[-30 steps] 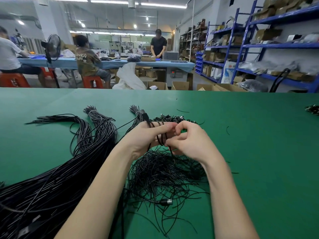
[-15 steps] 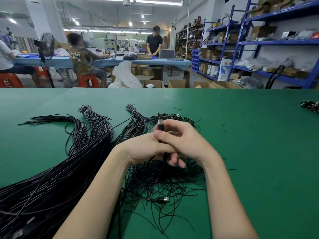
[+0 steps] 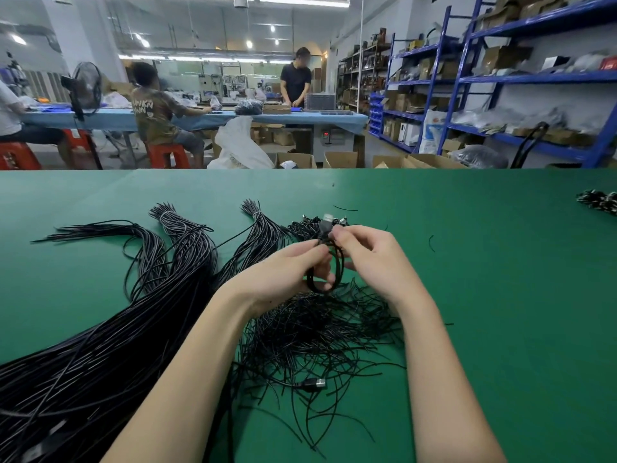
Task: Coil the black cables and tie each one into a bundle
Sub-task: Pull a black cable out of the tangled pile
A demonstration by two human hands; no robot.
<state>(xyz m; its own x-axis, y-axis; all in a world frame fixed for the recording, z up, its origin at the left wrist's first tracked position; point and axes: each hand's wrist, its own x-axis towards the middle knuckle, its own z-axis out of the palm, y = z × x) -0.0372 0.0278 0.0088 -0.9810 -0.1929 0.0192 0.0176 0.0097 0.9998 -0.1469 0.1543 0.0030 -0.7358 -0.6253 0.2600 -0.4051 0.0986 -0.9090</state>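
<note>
Having parted since a moment ago, left hand [image 3: 283, 275] gripping the small coiled black cable [image 3: 325, 262] above mid green tabletop [image 3: 500, 295], right hand [image 3: 367, 259] pinching its top beside the plug, likely tying.

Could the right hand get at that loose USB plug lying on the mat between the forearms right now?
Probably not yet. The right hand is pinching the coiled cable together with the left hand. The USB plug lies uncovered on the tangle of ties, so only the grip stands in the way.
</note>
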